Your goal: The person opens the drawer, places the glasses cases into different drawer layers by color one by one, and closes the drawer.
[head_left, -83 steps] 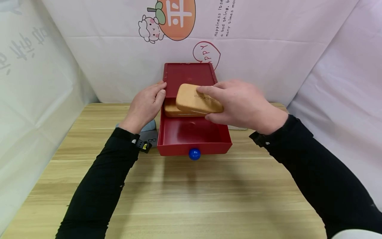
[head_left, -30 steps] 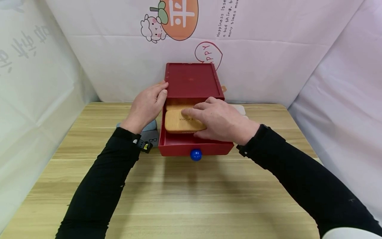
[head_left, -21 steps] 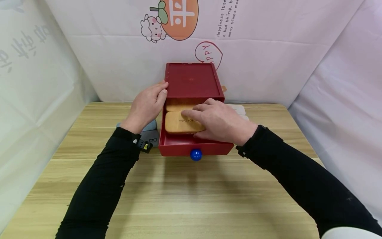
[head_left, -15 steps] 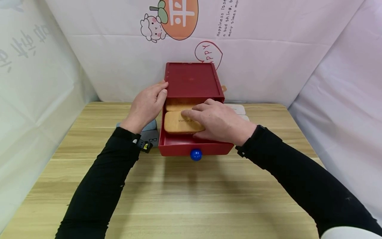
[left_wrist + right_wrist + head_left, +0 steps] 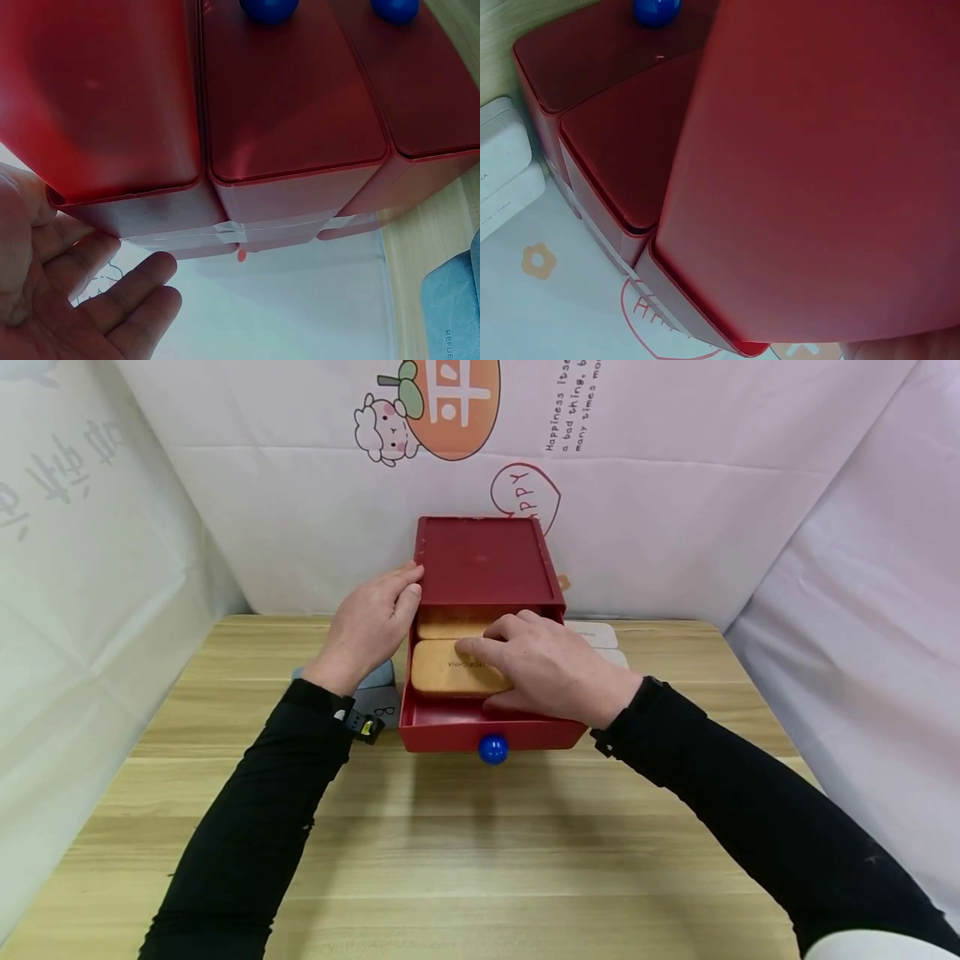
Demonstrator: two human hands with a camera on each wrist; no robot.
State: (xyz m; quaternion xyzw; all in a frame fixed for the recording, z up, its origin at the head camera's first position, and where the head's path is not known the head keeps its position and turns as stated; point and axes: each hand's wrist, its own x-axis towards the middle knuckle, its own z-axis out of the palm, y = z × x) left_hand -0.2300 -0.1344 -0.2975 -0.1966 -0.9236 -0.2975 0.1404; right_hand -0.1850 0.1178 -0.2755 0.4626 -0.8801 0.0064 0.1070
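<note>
A red drawer cabinet [image 5: 483,560] stands at the back of the table with its top drawer [image 5: 442,737] pulled out by a blue knob [image 5: 492,749]. Inside the drawer lie two tan, rounded glasses cases, one behind the other. My right hand [image 5: 558,668] grips the right end of the front tan case [image 5: 450,668], index finger on its top and thumb at its near side. The rear tan case [image 5: 442,625] is partly hidden under the cabinet top. My left hand [image 5: 371,622] rests against the cabinet's left side, its fingers fairly straight in the left wrist view.
Blue and grey cases [image 5: 375,703] lie left of the cabinet, partly behind my left wrist. To the right are two white cases [image 5: 592,635]. Two lower drawers [image 5: 292,97] are closed beneath the open one. A printed white cloth [image 5: 637,527] hangs behind.
The front tan case came down from above the rear one to lie in the drawer before it, my right hand lowering with it. Lately it has hardly moved. My left hand stayed put.
</note>
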